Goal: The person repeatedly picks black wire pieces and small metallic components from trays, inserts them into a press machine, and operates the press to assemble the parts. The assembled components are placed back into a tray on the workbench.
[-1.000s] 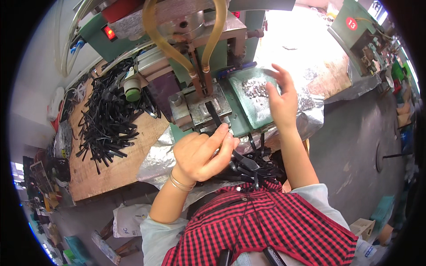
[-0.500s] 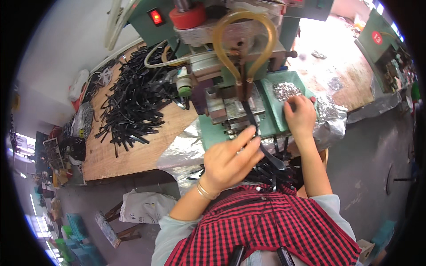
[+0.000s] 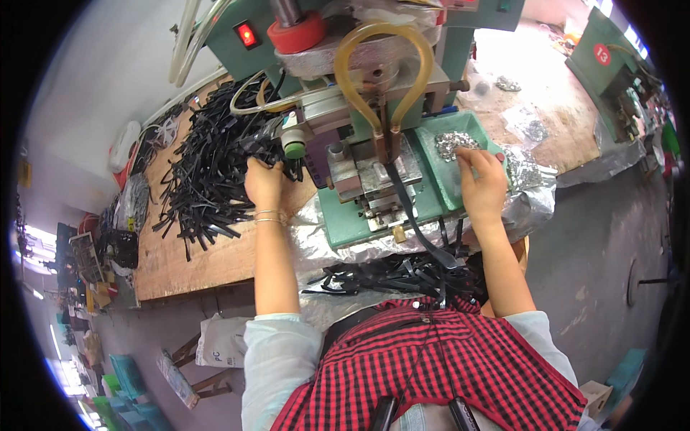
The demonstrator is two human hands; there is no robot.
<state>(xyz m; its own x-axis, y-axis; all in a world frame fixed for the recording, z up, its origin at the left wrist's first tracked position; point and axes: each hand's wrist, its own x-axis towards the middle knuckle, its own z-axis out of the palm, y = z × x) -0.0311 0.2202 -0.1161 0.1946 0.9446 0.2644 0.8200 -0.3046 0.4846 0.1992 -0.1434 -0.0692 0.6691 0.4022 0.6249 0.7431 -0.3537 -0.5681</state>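
On the left, my left hand (image 3: pixel 264 181) reaches into a heap of black straps (image 3: pixel 208 161), thumb and fingers apart at its edge; the fingertips are partly hidden. My right hand (image 3: pixel 483 179) is over a green tray (image 3: pixel 451 197), its thumb and index finger pinched together beside small silvery metal pieces (image 3: pixel 451 144). Whatever is in that pinch is too small to make out. Between my hands stands a green press machine (image 3: pixel 381 183). One black strap (image 3: pixel 413 215) hangs from under its tool toward me, with neither hand on it.
A looped amber hose (image 3: pixel 343 54) arches over the press tool. More black straps (image 3: pixel 388 276) lie near my lap. Silver foil (image 3: pixel 535 190) covers the table edge at right, and a white sack (image 3: pixel 223 341) sits below the table. Another green machine (image 3: pixel 611 68) stands far right.
My left hand has let go of the strap at the press and moved left to the heap. My right hand has stayed at the tray, its fingers drawing into a pinch by the metal pieces.
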